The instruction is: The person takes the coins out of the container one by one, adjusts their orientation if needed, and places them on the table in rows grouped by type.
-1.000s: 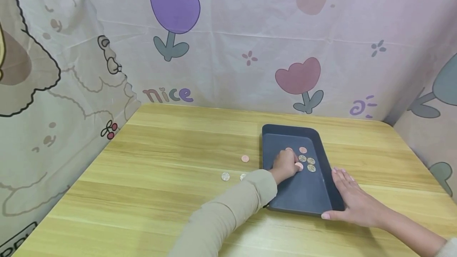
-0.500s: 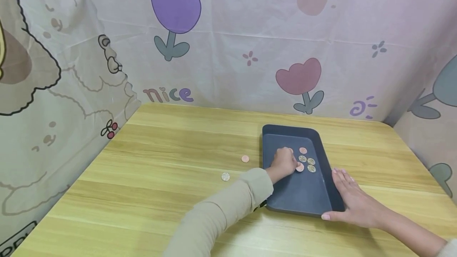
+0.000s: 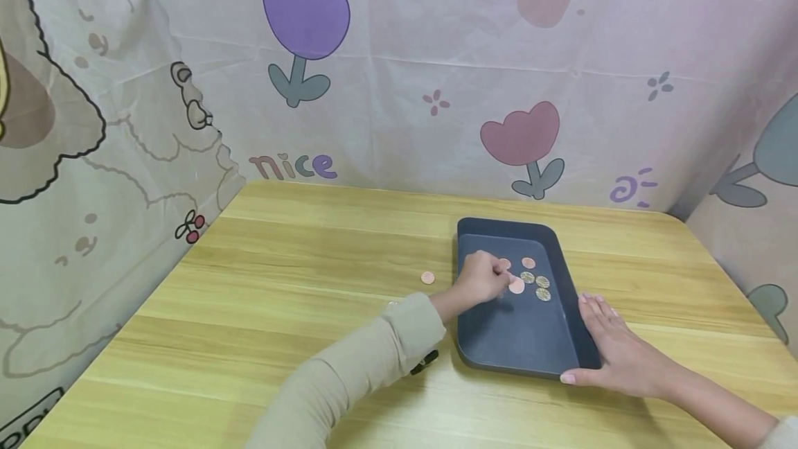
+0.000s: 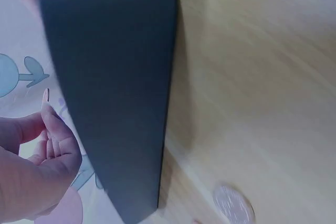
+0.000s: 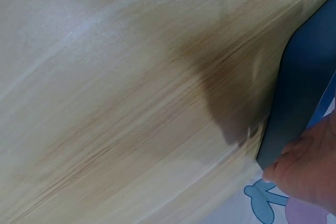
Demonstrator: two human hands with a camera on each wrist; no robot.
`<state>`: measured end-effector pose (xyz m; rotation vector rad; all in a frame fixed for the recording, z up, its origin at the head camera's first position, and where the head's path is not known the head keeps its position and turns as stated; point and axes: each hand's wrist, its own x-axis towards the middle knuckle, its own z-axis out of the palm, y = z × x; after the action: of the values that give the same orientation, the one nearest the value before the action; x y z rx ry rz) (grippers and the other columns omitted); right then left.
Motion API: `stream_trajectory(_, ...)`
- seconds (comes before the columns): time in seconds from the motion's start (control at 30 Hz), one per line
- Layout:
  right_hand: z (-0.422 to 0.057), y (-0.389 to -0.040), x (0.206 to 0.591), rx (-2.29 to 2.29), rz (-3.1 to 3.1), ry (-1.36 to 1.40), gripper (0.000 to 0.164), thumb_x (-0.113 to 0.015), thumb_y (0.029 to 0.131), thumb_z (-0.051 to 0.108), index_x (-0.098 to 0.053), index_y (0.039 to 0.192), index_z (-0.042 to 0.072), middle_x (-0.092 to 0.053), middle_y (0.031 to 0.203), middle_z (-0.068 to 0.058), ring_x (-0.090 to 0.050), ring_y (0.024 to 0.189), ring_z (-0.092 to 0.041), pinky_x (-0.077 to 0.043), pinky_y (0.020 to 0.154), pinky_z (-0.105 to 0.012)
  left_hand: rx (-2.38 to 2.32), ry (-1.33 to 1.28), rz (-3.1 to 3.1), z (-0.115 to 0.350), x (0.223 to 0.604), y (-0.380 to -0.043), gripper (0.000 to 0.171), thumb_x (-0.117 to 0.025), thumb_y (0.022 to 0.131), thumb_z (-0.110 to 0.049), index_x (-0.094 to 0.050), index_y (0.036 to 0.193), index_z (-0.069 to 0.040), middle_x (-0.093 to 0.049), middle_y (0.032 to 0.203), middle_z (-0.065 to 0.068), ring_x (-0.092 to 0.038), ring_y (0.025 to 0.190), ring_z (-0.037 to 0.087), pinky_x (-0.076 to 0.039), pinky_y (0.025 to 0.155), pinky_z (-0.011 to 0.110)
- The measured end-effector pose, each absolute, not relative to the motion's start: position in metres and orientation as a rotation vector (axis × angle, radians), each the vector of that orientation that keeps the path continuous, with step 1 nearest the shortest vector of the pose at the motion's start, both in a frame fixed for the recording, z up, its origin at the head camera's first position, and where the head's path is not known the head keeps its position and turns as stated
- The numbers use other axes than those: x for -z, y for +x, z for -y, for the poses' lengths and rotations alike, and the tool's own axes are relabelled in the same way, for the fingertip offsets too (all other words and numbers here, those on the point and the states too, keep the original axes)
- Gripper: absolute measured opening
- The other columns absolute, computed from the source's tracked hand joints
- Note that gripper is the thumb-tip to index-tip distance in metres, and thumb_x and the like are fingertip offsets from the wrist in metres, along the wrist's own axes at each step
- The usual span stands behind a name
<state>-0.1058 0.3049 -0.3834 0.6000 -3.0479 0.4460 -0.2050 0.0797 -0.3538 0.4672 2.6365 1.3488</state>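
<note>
A dark tray (image 3: 530, 345) lies on the table. My left hand (image 3: 481, 278) is over its left side. Thumb and forefinger pinch a copper-coloured coin (image 3: 516, 285), whose thin edge sticks up past the fingertips in the left wrist view. Several coins lie flat in the tray near it: copper ones such as one coin (image 3: 528, 263), and gold-toned ones such as another coin (image 3: 543, 294). With straight fingers along the tray's right wall and the thumb at its near corner, my right hand (image 3: 623, 352) rests against the tray.
Left of the tray, a copper coin (image 3: 427, 278) lies on the wooden table (image 3: 299, 262). A silvery coin (image 4: 233, 203) is almost hidden by the left sleeve (image 3: 368, 352) in the head view. A patterned cloth (image 3: 399, 123) hangs behind the table.
My left hand has risen a little and drawn left, and the copper coin has shifted with it. The sleeve now covers most of the silvery coin. My right hand stays put.
</note>
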Motion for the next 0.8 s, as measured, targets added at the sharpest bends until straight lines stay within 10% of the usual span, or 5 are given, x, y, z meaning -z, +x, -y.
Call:
stream_trajectory(0.4, -0.305, -0.106, 0.383, -0.425, 3.034, 0.62, 0.115, -0.073, 0.068, 0.055, -0.016, 0.14, -0.016, -0.02, 0.143, -0.039, -0.004, 0.14, -0.046, 0.019, 0.097, -0.003, -1.543, 0.435, -2.523, -0.035, 0.35, -0.216, 0.015, -0.062, 0.086, -0.005, -0.068, 0.077, 0.005, -0.068, 0.069, 0.018, -0.067, 0.067, 0.034, -0.038, 0.043, 0.014)
stream_trajectory(0.8, -0.304, -0.105, 0.383, -0.438, 3.043, 0.611, 0.115, -0.073, 0.069, 0.054, -0.016, 0.14, -0.016, -0.02, 0.144, -0.039, -0.005, 0.139, -0.047, 0.019, 0.097, -0.003, -1.595, 0.34, -2.478, 0.009, 0.354, -0.223, 0.014, -0.063, 0.086, -0.007, -0.065, 0.08, 0.006, -0.067, 0.078, 0.025, -0.064, 0.063, 0.031, -0.049, 0.05, 0.023)
